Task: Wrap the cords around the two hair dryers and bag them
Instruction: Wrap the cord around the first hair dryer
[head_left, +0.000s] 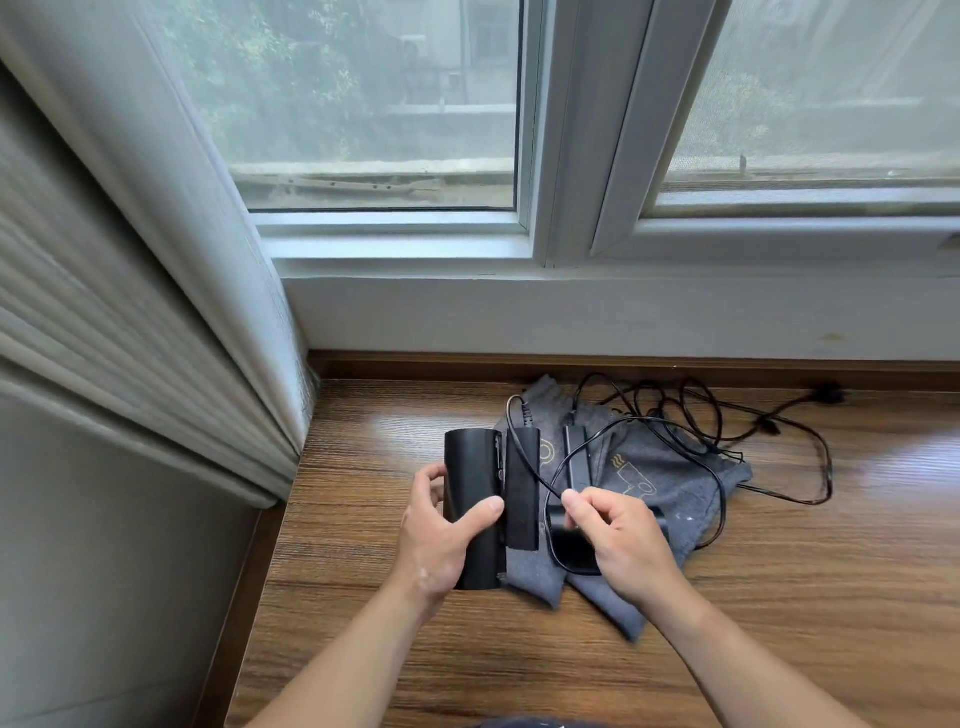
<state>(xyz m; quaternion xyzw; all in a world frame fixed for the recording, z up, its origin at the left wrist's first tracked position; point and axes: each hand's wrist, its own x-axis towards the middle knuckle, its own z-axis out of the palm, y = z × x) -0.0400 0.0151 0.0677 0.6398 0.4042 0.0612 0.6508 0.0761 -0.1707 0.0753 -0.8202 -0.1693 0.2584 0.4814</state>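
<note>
My left hand (441, 535) grips a black folded hair dryer (475, 499), its barrel upright and its handle (522, 493) folded alongside. My right hand (623, 540) pinches that dryer's black cord (540, 480) just right of the handle. A second black hair dryer (571, 551) lies partly under my right hand, on a grey cloth bag (660, 478) spread flat on the wooden surface. Loose black cords (779, 431) trail in loops behind and to the right of the bag, ending in a plug (828, 393) near the wall.
The wooden sill (727, 623) runs along a white wall under a window (571, 234). A pale curtain (156, 260) hangs at the left, reaching down beside the sill's left end.
</note>
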